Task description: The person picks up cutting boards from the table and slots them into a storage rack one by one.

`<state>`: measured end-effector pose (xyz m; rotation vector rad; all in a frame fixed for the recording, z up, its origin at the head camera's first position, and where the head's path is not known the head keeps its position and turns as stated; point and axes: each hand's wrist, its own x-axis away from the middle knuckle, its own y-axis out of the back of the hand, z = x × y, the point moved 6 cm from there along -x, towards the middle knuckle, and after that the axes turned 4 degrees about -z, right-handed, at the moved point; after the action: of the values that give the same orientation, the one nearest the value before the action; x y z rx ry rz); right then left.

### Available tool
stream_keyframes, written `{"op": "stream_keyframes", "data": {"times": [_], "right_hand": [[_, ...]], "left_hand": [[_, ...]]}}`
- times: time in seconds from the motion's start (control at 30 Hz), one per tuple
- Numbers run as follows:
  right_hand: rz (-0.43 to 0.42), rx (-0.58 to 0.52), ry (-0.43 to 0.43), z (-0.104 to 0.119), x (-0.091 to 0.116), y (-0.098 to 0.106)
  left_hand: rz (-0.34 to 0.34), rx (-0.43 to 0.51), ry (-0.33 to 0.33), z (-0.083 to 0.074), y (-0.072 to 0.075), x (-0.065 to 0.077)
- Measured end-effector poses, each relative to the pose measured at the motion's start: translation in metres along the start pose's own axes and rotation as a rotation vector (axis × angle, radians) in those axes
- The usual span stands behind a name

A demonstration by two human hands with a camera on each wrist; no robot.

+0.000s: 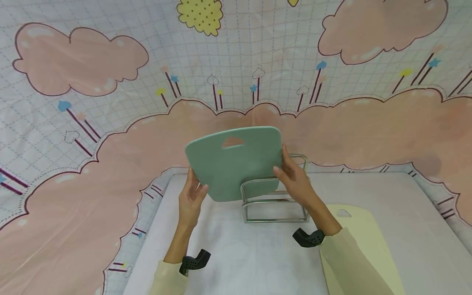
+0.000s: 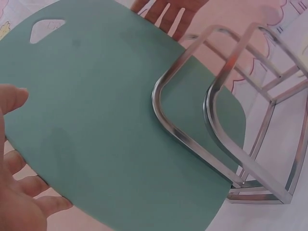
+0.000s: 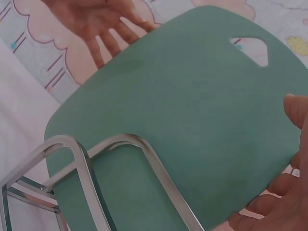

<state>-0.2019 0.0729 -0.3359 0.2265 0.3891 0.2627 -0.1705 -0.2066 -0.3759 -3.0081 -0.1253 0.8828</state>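
Behind the front loop of the rack (image 1: pixel 271 201), the lower right part of the green board (image 1: pixel 232 168) is seen, its long axis run crosswise, its left end jutting past the rack. Its left edge is gripped by the left hand (image 1: pixel 190 203), its right by the right hand (image 1: pixel 298 182), nearer the rack.

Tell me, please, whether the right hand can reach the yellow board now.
Probably not at once: the right hand grips the green board by its edge. Once free, it likely could: the yellow board lies nearby on the table, only the right arm in front of it.
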Motion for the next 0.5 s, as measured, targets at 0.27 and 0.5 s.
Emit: {"op": "stream_keyframes", "data": {"times": [0.27,0.5], "right_hand": [[-0.016,0.024,-0.013,-0.001,0.004,0.008],[-0.006,0.013,-0.008,-0.011,0.004,0.013]], "left_hand": [[0.02,0.005,0.005,0.012,-0.003,-0.001],[0.037,0.007,-0.001,0.013,-0.007,-0.002]]}}
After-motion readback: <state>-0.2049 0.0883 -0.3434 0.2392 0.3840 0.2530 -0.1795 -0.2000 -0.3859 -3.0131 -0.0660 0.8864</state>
